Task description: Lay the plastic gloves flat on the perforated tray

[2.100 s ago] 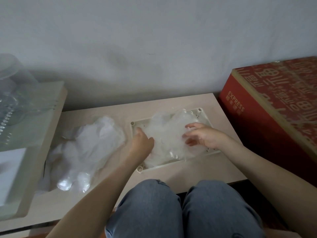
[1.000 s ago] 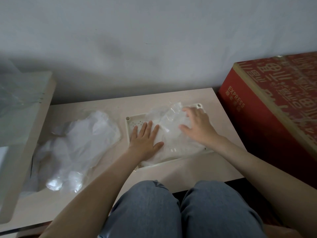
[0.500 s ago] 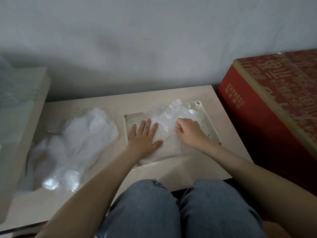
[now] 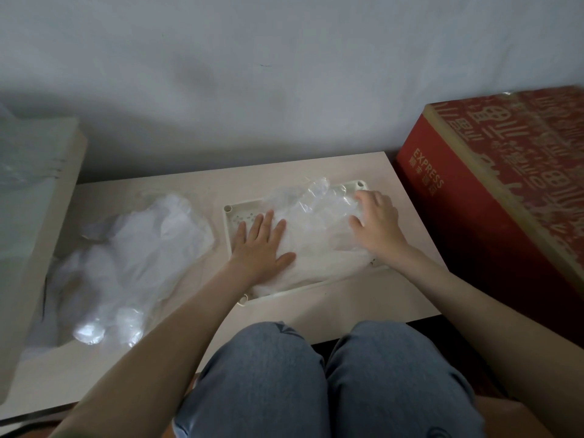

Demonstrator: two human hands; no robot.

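Clear plastic gloves are being pinned to the perforated tray at frame centre by the left hand, fingers spread flat, while the right hand, fingers loosely bent, is being rested on the crumpled upper-right part, likely needing outward smoothing.

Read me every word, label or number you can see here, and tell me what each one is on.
"EXPRESS": pale letters on the side of the red box.
Small characters just under that word: too blurred to read.
Large pale characters on the box's top: stylised and partly cut off, not readable.
No text shows on the perforated tray or the plastic gloves.
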